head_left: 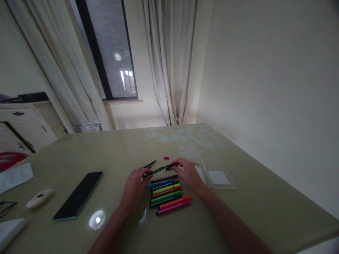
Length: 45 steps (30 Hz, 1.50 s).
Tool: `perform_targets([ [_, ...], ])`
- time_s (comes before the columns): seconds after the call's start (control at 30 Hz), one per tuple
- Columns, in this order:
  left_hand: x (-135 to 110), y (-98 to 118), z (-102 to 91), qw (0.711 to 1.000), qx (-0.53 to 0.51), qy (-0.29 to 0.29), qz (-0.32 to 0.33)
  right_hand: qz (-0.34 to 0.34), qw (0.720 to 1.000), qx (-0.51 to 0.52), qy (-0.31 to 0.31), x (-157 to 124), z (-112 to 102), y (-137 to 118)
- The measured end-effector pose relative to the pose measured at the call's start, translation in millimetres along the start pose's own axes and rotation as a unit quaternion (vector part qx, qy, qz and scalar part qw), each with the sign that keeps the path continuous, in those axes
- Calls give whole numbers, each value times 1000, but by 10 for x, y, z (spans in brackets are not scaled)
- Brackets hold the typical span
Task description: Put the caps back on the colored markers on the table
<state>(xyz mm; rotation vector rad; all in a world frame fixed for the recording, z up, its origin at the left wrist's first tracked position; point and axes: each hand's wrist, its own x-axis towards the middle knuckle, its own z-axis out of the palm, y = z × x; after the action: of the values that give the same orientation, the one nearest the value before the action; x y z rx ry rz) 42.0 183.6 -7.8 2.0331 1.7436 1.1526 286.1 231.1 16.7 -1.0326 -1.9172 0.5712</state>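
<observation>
The olive table (265, 211) bore a pale flower pattern near its far edge; the markers (167, 193) were blue, yellow, red, green and pink; the pen (159, 170) and phone (78, 195) were black.

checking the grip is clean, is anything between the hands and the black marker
Nothing visible does. The left hand and the right hand each pinch one end of the black marker, which sits just beyond the row of coloured markers.

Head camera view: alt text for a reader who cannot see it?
The left hand and right hand hold a dark pen between them, by a row of coloured markers on a table. A phone lies farther left.
</observation>
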Motion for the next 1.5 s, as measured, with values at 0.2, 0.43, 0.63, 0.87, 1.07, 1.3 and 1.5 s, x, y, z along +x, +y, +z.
perform_targets([
  [0.2, -3, 39, 14, 1000, -4, -13, 16, 3, 999, 29, -22, -2, 27, 19],
  [0.43, -24, 129, 9, 997, -68, -46, 1, 44, 995, 84, -35, 5, -2, 29],
  [0.63, -46, 159, 34, 995, -91, -39, -18, 32, 993, 100, -50, 1, -3, -22],
  [0.87, -57, 117, 85, 997, -18, -71, -1, 66, 988, 71, -119, -18, 3, 47],
  [1.07, -21, 52, 80, 993, 0, -104, 55, 19, 990, -87, -106, 6, 56, 163],
  [1.3, 68, -422, -101, 977, 197, 4, -77, -45, 969, -198, -139, -10, 172, 167],
  [1.5, 80, -456, -121, 987, 133, -1, -88, -18, 972, -198, -125, -13, 167, 168],
])
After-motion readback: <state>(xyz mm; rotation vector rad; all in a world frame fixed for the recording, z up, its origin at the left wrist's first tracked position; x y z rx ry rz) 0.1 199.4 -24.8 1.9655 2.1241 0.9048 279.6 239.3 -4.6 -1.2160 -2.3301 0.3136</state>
